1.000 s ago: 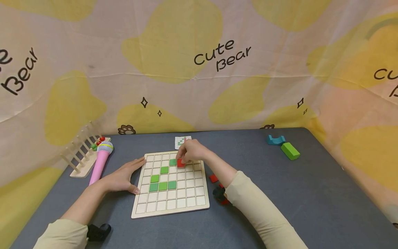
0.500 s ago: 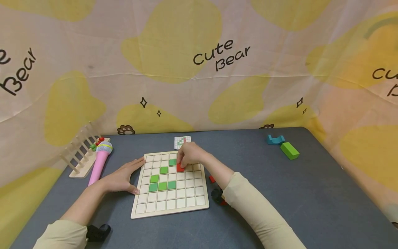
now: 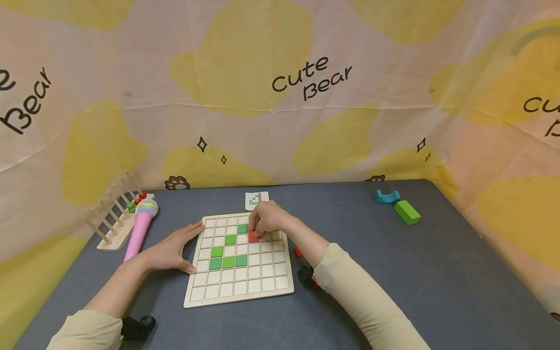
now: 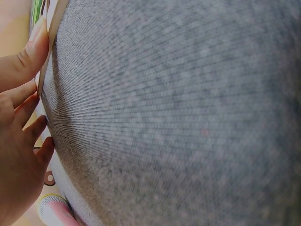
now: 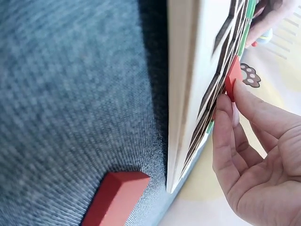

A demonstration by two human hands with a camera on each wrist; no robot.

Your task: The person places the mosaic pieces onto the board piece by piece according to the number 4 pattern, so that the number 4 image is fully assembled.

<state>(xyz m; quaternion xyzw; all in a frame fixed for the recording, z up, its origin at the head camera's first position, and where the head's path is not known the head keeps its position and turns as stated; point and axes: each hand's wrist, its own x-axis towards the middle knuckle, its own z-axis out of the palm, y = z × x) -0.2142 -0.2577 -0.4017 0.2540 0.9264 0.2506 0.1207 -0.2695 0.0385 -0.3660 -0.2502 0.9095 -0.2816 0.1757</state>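
Item: right hand (image 3: 268,218) pinching 1 red tile (image 3: 253,236), seating it on grid board (image 3: 238,287); left hand (image 3: 172,250) spread flat, steadying board edge. Next likely: press tile flush, then release.

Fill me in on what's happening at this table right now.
A person is filling a wooden grid board with square tiles. The right hand pinches a red tile against a cell just right of the green tiles, which lie in a zigzag. The left hand rests flat against the board's left edge. More red tiles lie on the grey table beside the board, and a small pattern card sits behind it.
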